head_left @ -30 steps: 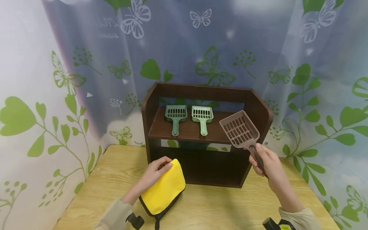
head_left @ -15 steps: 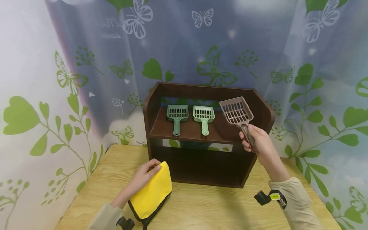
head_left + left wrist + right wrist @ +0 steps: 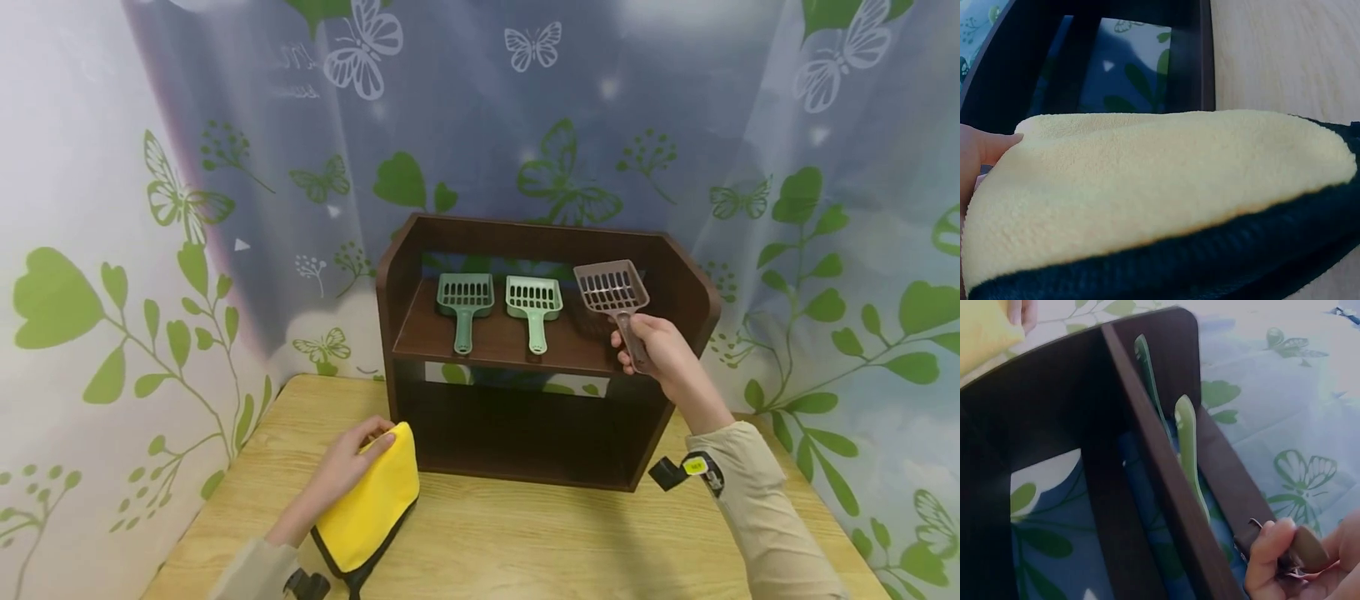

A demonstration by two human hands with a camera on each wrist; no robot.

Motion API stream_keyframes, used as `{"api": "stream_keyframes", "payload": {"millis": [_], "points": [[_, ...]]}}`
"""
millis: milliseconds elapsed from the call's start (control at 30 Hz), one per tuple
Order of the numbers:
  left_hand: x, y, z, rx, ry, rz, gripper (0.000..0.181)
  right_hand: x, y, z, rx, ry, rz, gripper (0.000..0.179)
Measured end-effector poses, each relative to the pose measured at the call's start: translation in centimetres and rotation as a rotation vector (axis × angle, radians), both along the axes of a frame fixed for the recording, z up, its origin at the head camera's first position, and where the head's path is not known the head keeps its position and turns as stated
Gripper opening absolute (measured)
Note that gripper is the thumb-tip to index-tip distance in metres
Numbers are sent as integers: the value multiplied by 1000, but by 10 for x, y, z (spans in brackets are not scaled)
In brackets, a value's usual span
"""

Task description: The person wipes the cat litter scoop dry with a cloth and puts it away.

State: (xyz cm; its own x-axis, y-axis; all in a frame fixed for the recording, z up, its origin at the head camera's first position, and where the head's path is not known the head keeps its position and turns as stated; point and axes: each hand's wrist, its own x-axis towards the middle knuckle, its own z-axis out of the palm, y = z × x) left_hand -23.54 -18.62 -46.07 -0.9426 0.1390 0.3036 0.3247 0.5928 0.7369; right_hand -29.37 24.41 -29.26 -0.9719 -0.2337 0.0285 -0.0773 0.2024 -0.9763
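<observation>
In the head view, my right hand [image 3: 655,347] grips the handle of a brown slotted litter scoop [image 3: 611,288], its head over the right part of the upper shelf. Two more scoops lie side by side on that shelf, a dark green one [image 3: 465,298] at left and a light green one [image 3: 535,302] in the middle, handles toward me. My left hand [image 3: 345,464] pinches the top edge of a yellow cloth [image 3: 367,507] with dark trim at the table's left. The cloth fills most of the left wrist view, thumb at its edge.
A dark brown two-tier wooden shelf [image 3: 517,364] stands at the back of the wooden table [image 3: 510,542], with raised side walls around its upper tier. A curtain [image 3: 465,100] printed with butterflies and leaves hangs right behind it.
My right hand has carried the brown scoop up and left, from in front of the shelf's right side to over the upper tier. My left hand has drawn the yellow cloth leftward, away from the shelf.
</observation>
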Motion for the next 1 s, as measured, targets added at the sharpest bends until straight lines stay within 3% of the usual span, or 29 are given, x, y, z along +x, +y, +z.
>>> {"api": "stream_keyframes", "payload": {"millis": [233,500,833,1000], "points": [[2,-2,-6,-21,3,6,16,-15,-2,-1,93,-29,-8,49],[3,-1,-12,-17,29,4,14,-23,0,0,191,-72,-34,49],[4,-11,-19,59,-49,76,20,-17,3,-3,301,-11,-69,56],[1,-22,-23,59,-21,89,18,-11,3,-3,334,3,-85,56]]}}
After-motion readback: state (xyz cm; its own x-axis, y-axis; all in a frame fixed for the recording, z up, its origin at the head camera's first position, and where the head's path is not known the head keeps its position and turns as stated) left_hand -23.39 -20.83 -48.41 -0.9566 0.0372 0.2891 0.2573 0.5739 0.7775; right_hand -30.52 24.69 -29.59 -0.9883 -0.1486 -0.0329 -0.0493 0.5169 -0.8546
